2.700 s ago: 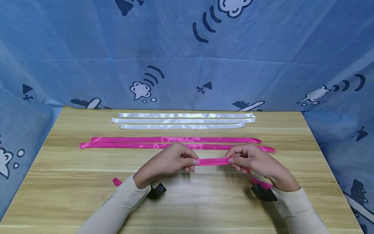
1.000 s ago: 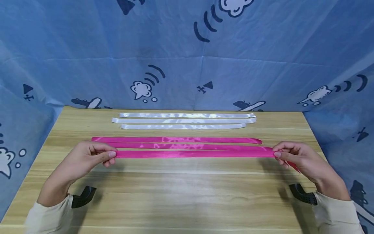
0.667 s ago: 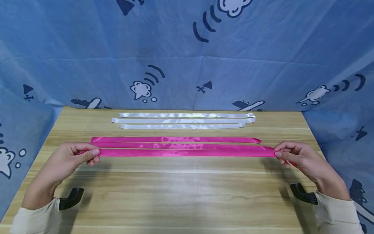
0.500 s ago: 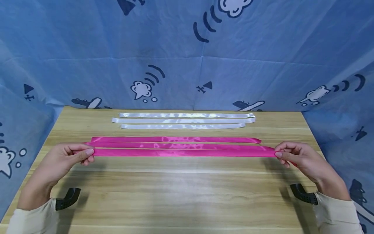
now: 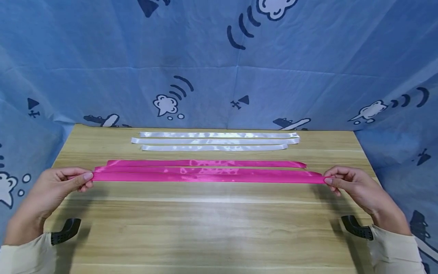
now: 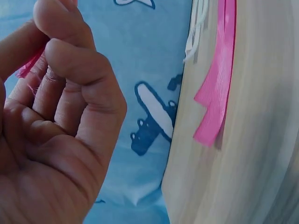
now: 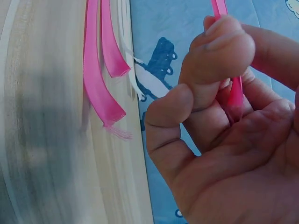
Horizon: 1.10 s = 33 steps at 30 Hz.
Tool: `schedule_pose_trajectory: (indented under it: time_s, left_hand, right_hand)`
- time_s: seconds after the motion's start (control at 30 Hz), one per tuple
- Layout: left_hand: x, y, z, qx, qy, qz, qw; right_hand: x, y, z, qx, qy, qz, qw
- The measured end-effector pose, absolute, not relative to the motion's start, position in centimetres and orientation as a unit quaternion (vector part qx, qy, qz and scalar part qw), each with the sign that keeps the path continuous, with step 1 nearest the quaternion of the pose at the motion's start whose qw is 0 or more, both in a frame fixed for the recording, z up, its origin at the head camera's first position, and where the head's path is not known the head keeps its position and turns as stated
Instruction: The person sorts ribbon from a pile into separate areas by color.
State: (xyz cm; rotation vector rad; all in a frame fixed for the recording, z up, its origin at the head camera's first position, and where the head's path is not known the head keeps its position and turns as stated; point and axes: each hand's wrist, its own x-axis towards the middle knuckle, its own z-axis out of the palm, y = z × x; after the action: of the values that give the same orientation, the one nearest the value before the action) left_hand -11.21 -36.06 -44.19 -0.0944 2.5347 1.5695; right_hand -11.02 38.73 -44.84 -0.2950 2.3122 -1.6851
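A pink satin ribbon is stretched straight between both hands above the table. My left hand pinches its left end between thumb and fingers, and a short pink tail shows inside the palm in the left wrist view. At the other end my right hand pinches it the same way, its frayed tip lying inside the curled fingers. Just behind, two more pink ribbons lie on the table, the farther one fully in sight. The nearer one is partly overlapped by the held ribbon in the head view.
Three white ribbons lie in parallel rows near the back edge of the wooden table. A blue printed cloth hangs behind the table and along its sides. Black camera mounts project from both wrists.
My hands have gone from close together to wide apart, drawing the ribbon out between them. Lately the left hand slid farther left along it, while the right stayed nearly in place.
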Motion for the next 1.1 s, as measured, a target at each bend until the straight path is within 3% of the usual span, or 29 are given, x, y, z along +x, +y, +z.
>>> schedule_pose_trajectory:
  time_s: [0.6,1.1]
  left_hand:
    - [-12.0,-38.3,-46.9,-0.079,0.821,0.555,0.106]
    - [-13.3,-37.0,-48.5,-0.078,0.920,0.367,0.115]
  right_hand:
    - [-11.8,37.8,-46.3,-0.039,0.840,-0.522,0.144]
    - [-12.7,35.9,-47.1,0.059,0.879,-0.448,0.150]
